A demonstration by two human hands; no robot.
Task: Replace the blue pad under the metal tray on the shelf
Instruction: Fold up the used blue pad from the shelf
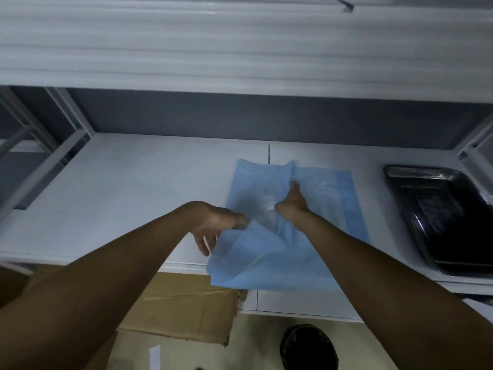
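Fingers (292,189) of right hand (293,202) bunch blue pad (266,263); left hand (216,225) pinches edge.

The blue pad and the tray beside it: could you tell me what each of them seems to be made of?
The blue pad looks like thin non-woven paper or fabric with a matte finish: it creases and bunches softly where the left hand and right hand gather it. The tray looks like polished metal, probably stainless steel: its dark surface gives mirror-like reflections and bright highlights along the rolled rim.
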